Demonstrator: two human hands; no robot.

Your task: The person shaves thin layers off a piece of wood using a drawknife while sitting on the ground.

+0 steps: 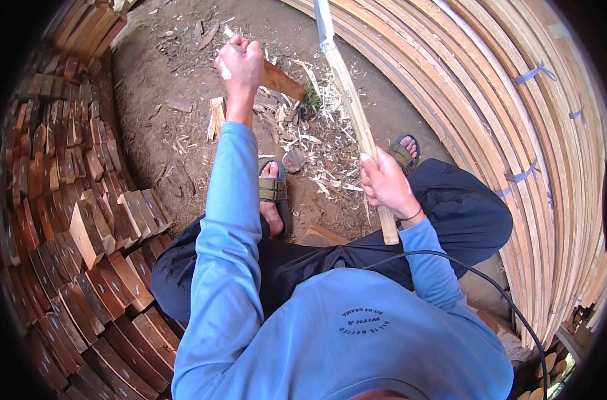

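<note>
My left hand (241, 67), its arm stretched far forward, is closed around a brown piece of wood (281, 81). The wood slants down to the right from the fist, and a small pale end pokes out above the fingers. My right hand (387, 180) grips a long-handled knife (351, 100) low on its pale wooden shaft. The butt of that shaft points toward my lap; its grey metal blade runs up past the top edge of the view. Tool and wood are apart.
Pale shavings (327, 143) and wood chips litter the dirt floor between my sandalled feet. Stacked short wood blocks (83, 267) rise on the left. Long curved planks (437, 73), tied with blue strips, line the right. A black cable (497, 287) crosses my right side.
</note>
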